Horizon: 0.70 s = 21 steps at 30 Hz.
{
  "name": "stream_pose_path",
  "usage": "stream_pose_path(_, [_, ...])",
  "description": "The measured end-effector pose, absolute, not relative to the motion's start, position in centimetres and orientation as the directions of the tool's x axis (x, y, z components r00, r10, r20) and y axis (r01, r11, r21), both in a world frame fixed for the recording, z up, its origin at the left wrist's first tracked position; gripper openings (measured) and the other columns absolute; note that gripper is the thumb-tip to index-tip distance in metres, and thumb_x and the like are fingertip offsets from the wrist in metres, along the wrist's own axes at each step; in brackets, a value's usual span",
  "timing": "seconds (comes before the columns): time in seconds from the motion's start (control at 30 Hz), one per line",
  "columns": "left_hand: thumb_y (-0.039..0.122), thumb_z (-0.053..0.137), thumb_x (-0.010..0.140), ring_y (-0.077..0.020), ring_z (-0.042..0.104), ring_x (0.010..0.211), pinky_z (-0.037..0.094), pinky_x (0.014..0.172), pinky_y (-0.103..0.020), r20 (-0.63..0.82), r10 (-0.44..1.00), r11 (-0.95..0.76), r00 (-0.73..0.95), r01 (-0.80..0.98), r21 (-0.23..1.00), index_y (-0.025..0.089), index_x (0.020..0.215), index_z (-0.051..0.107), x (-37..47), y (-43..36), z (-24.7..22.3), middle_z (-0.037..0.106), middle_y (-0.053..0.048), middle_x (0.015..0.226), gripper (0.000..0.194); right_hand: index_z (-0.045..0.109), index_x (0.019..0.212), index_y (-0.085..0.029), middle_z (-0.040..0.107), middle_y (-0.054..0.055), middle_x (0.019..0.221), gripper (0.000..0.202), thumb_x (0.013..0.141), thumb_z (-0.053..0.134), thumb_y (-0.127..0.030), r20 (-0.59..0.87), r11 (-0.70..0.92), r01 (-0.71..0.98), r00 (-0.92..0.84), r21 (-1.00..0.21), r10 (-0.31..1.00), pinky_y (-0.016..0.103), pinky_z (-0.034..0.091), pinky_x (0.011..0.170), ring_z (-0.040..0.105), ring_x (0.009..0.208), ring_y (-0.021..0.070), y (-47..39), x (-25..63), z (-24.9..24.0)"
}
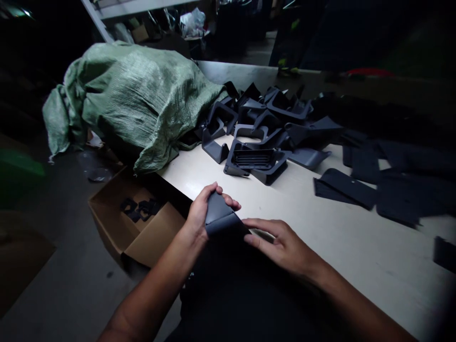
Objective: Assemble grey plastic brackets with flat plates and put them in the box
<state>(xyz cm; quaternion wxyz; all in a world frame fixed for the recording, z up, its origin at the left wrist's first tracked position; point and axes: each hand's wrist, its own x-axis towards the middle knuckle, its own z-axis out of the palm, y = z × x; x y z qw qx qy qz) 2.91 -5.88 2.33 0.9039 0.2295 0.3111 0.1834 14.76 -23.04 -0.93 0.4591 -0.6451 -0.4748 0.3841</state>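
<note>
My left hand is wrapped round a dark grey plastic part, held in front of my body at the table's near edge. My right hand is at the part's right end, thumb and fingers apart, with the fingertips at or very near its edge. Whether they touch it cannot be made out. Beyond my hands, a heap of dark angular plastic frames lies on the pale table. Flat dark panels are spread on the table to the right.
A green woven sack bulges over the table's left end. Below it, an open cardboard box on the floor holds several small black pieces. Behind the table stands a shelf with assorted items.
</note>
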Motion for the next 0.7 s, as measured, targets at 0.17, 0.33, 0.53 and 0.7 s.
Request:
stream_pose_path(0.17, [0.057, 0.058, 0.093, -0.0282, 0.076, 0.079, 0.057, 0.081, -0.038, -0.372, 0.555, 0.712, 0.744, -0.194, 0.675, 0.013, 0.096, 0.07, 2.6, -5.5, 1.3, 0.077, -0.012, 0.075, 0.046, 0.081, 0.122, -0.027, 0.082, 0.006, 0.11, 0.028, 0.1, 0.069, -0.038, -0.003, -0.058, 0.192, 0.272, -0.98, 0.962, 0.032, 0.06, 0.082, 0.077, 0.098, 0.0251, -22.6, 15.9, -0.4])
stream_pose_path(0.33, [0.066, 0.068, 0.087, -0.0344, 0.071, 0.116, 0.052, 0.103, -0.042, -0.166, 0.614, 0.529, 0.772, -0.247, 0.812, 0.017, 0.114, 0.077, 1.6, -6.8, -1.2, 0.08, -0.012, 0.115, 0.057, 0.083, 0.118, -0.025, 0.082, 0.007, 0.114, 0.034, 0.096, 0.073, -0.049, -0.012, -0.012, -0.002, 0.412, -1.0, 0.911, 0.039, 0.058, 0.095, 0.076, 0.107, 0.0301, -21.8, 16.1, 0.6])
stream_pose_path(0.53, [0.054, 0.086, 0.075, -0.0408, 0.072, 0.115, 0.058, 0.095, -0.048, -0.251, 0.553, 0.49, 0.795, -0.067, 0.869, 0.017, 0.116, 0.078, 2.8, -6.8, -0.8, 0.077, -0.016, 0.127, 0.056, 0.085, 0.111, -0.025, 0.083, 0.005, 0.105, 0.029, 0.091, 0.076, -0.044, 0.08, -0.041, 0.306, 0.372, -0.951, 0.925, 0.036, 0.059, 0.087, 0.076, 0.099, 0.0293, -20.1, 16.7, 1.0])
stream_pose_path(0.7, [0.05, 0.095, 0.061, -0.0392, 0.075, 0.109, 0.062, 0.088, -0.042, -0.381, 0.68, 0.573, 0.626, -0.13, 0.81, 0.014, 0.116, 0.075, 1.0, -5.2, 1.2, 0.081, -0.018, 0.114, 0.069, 0.083, 0.106, -0.025, 0.083, 0.006, 0.103, 0.023, 0.097, 0.07, -0.042, 0.391, -0.044, 0.815, 0.323, -0.577, 0.862, 0.031, 0.059, 0.085, 0.078, 0.093, 0.0236, -19.8, 24.1, 8.0])
